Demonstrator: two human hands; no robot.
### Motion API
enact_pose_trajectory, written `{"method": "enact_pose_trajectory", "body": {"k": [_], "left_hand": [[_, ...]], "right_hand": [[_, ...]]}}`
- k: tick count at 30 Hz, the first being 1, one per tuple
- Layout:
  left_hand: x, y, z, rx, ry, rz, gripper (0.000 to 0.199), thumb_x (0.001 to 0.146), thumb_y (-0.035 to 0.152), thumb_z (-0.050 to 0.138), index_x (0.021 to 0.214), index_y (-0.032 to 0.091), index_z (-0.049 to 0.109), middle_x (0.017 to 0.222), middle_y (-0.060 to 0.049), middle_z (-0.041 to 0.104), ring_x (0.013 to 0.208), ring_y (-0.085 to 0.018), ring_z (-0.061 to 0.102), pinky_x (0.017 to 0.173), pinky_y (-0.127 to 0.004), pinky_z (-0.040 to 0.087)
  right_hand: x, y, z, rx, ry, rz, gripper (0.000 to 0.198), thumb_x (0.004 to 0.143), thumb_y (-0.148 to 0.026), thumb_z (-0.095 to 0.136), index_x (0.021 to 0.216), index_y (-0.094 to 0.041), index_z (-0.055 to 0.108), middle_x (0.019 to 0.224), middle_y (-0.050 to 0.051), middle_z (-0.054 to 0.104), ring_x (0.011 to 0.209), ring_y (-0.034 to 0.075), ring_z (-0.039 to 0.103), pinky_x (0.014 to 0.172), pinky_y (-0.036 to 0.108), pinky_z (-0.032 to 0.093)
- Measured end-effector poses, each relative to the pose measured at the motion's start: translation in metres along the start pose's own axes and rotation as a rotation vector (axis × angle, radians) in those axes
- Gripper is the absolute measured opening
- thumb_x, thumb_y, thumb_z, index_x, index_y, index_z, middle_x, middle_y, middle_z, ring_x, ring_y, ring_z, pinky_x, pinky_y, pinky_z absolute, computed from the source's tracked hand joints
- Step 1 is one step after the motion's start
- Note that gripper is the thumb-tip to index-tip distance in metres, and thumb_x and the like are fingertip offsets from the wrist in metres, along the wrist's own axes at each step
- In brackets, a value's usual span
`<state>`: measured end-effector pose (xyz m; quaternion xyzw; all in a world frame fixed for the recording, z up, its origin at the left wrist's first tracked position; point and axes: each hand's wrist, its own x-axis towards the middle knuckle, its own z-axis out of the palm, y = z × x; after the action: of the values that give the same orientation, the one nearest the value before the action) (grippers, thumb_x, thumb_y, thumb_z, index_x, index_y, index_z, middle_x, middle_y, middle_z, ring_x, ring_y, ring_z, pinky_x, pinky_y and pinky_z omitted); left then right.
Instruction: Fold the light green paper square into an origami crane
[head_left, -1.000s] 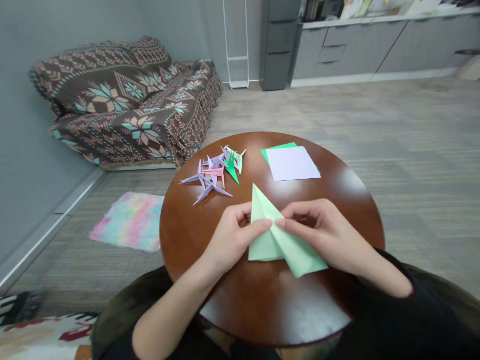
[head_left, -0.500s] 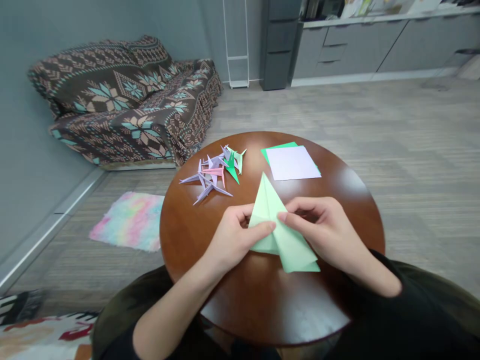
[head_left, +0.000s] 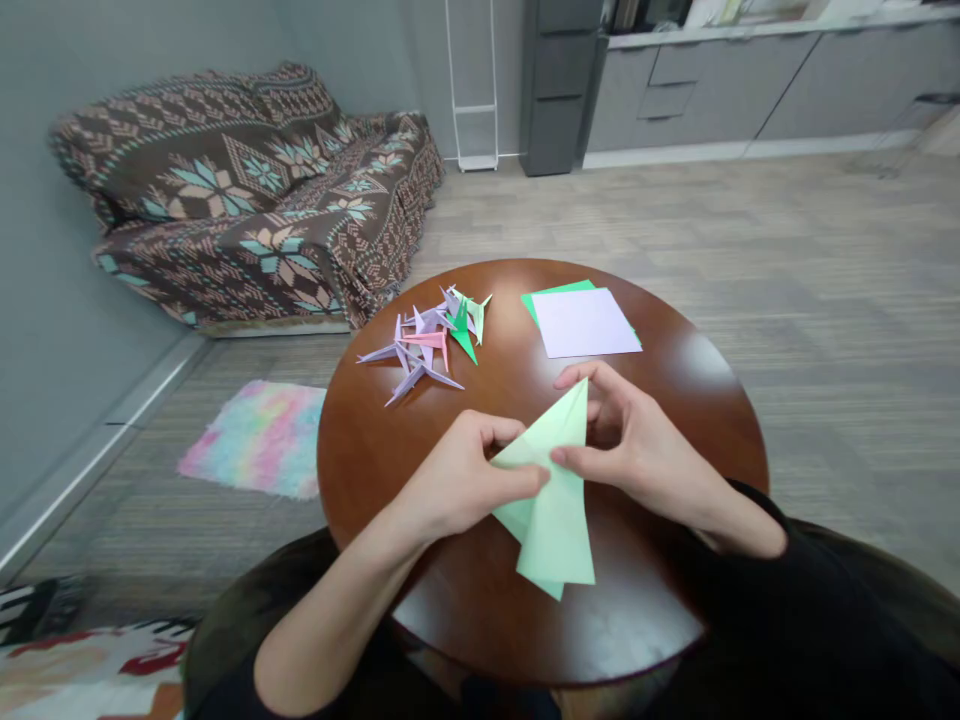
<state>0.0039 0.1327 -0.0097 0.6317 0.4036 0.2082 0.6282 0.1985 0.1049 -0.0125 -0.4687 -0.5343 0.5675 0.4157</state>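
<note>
A partly folded sheet of light green origami paper [head_left: 551,500] is held above the near half of the round table, its narrow point up and to the right and its wide flaps hanging down. My left hand [head_left: 487,465] pinches its left side, thumb on the front and fingers behind. My right hand [head_left: 622,430] has its thumb pressed on the paper's front near the middle, with its index finger raised behind the tip. The fingers behind the paper are partly hidden.
The round brown table [head_left: 390,430] carries a cluster of folded paper cranes [head_left: 424,345] in purple, pink and green at back left. A lilac sheet of paper [head_left: 589,322] lies over a green sheet [head_left: 529,302] at the back. Beyond stands a covered sofa [head_left: 262,200].
The green paper has turned clockwise, its tip swinging right and its flaps swinging left. My right index finger has lifted up behind the tip.
</note>
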Motion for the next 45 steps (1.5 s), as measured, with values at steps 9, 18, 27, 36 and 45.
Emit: {"method": "enact_pose_trajectory", "body": {"k": [9,18,27,36,45], "left_hand": [[0.002,-0.001,0.001,0.127,-0.009,-0.02,0.015,0.074,0.025,0.066,0.065,0.013,0.062,0.058,0.004,0.045,0.056,-0.01,0.039,0.051,-0.023,0.028],[0.003,-0.004,0.002,0.204,-0.012,-0.031,0.015,0.074,0.024,0.064,0.066,0.013,0.06,0.059,0.004,0.044,0.056,-0.009,0.038,0.049,-0.023,0.027],[0.002,-0.002,-0.006,0.222,-0.056,-0.098,0.014,0.073,0.025,0.065,0.067,0.013,0.061,0.061,0.004,0.048,0.056,-0.01,0.041,0.05,-0.022,0.029],[0.004,-0.007,-0.01,0.184,-0.116,-0.077,0.013,0.073,0.025,0.065,0.071,0.012,0.065,0.062,0.004,0.049,0.058,-0.01,0.041,0.053,-0.024,0.028],[0.004,-0.008,-0.011,0.16,-0.089,-0.068,0.015,0.074,0.027,0.066,0.073,0.012,0.067,0.063,0.003,0.05,0.059,-0.01,0.042,0.053,-0.024,0.028]], "right_hand": [[-0.005,0.001,-0.001,-0.132,-0.061,0.011,0.057,0.073,-0.009,0.069,0.116,-0.028,0.038,0.067,-0.008,0.055,0.056,0.013,0.054,0.048,0.022,0.041],[-0.002,0.005,-0.006,-0.204,-0.067,-0.008,0.056,0.073,-0.006,0.066,0.113,-0.029,0.034,0.066,-0.009,0.054,0.05,0.011,0.049,0.045,0.023,0.033],[0.007,0.007,-0.028,-0.143,0.007,-0.082,0.052,0.071,-0.006,0.069,0.105,-0.029,0.036,0.079,-0.005,0.069,0.064,0.016,0.066,0.057,0.026,0.049],[0.01,0.006,-0.04,-0.028,-0.014,-0.135,0.048,0.076,-0.009,0.069,0.113,-0.027,0.044,0.095,0.003,0.075,0.095,0.02,0.07,0.083,0.033,0.053],[0.009,0.012,-0.024,0.156,-0.113,-0.038,0.05,0.078,-0.028,0.073,0.119,-0.026,0.044,0.087,0.0,0.072,0.076,0.017,0.067,0.071,0.03,0.051]]}}
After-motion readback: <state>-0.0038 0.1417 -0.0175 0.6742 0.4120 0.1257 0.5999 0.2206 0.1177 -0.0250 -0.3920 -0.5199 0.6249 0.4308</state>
